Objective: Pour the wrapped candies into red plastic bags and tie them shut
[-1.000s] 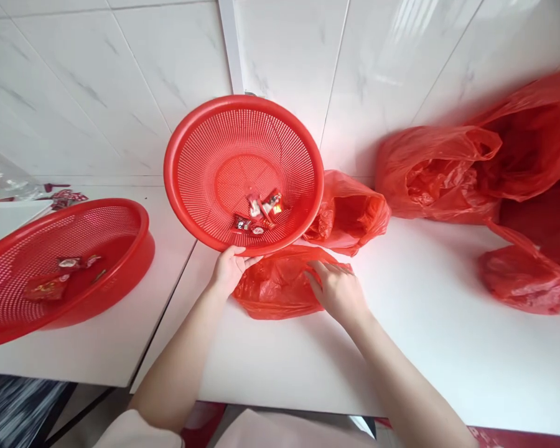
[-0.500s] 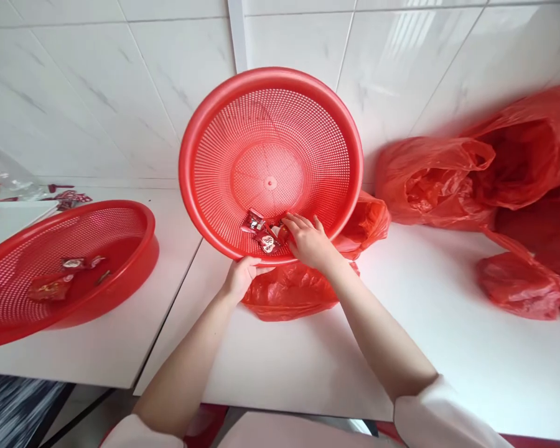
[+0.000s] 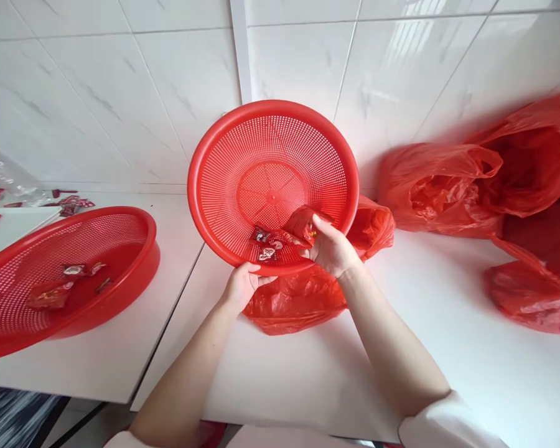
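Note:
A red plastic mesh basket (image 3: 273, 109) is tilted toward me above the table. My left hand (image 3: 242, 286) grips its near rim, thumb on top and fingers underneath. Inside the basket's near right side, my right hand (image 3: 333, 249) is closed on a red packet (image 3: 303, 221), pinched between thumb and fingers. Several small red wrapped candies (image 3: 267, 253) lie at the basket's low side, just left of that hand. Under the basket sits an open red plastic bag (image 3: 289, 305), partly hidden by it.
To the left, a second red mesh basket (image 3: 149, 233) leans with a few wrapped pieces inside. Several red plastic bags (image 3: 438, 186) stand along the tiled wall at the right. A clear plastic bag (image 3: 9, 177) and small red wrappers lie at the far left.
My right hand has turned over and now lifts a red packet from among the candies. The basket appears slightly lower in view, with my left hand still at its rim.

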A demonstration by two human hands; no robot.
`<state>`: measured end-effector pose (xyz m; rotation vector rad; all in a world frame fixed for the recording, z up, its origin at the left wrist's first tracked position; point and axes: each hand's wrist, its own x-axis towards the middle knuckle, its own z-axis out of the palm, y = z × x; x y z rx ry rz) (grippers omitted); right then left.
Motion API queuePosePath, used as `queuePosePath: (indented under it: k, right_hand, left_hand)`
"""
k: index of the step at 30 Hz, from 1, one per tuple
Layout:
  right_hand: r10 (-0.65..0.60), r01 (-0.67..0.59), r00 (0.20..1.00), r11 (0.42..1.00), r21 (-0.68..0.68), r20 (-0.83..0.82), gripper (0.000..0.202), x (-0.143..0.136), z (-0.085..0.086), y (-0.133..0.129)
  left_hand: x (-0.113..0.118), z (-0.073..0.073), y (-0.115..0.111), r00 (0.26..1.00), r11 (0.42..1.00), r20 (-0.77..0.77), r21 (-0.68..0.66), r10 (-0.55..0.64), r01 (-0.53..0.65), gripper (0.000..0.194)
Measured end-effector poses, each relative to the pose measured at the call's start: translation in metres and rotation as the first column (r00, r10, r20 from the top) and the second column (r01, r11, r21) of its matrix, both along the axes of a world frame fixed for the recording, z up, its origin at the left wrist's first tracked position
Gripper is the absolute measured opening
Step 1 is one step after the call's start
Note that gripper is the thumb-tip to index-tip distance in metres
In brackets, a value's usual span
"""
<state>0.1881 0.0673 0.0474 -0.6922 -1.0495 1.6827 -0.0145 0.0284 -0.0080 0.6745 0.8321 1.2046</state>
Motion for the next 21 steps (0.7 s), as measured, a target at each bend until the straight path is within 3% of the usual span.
queuePosePath:
  k: [3,8,13,21]
  right_hand:
    - [-0.001,0.000,1.000,1.000,0.030,0.007,0.046,-0.004,0.000,-0.003]
    - [0.069,-0.067,0.997,0.997,0.040,-0.028,0.037,-0.006,-0.011,0.000]
    - [0.029,-0.033,0.997,0.998,-0.058,-0.066,0.031,-0.003,-0.018,0.005]
    - [-0.087,0.068,0.987,0.988,-0.138,-0.136,0.032,-0.004,-0.015,0.008]
  left_hand:
    - [-0.003,-0.002,0.002,1.000,1.000,-0.028,0.002,0.015,-0.015,0.022]
    - [-0.007,-0.004,0.005,0.996,0.998,-0.070,0.030,0.048,-0.046,0.020]
    - [-0.008,-0.005,0.007,0.993,0.995,-0.069,0.029,0.094,-0.092,0.020]
    - [-0.010,-0.008,0.010,0.992,0.994,-0.067,0.044,0.106,-0.103,0.016]
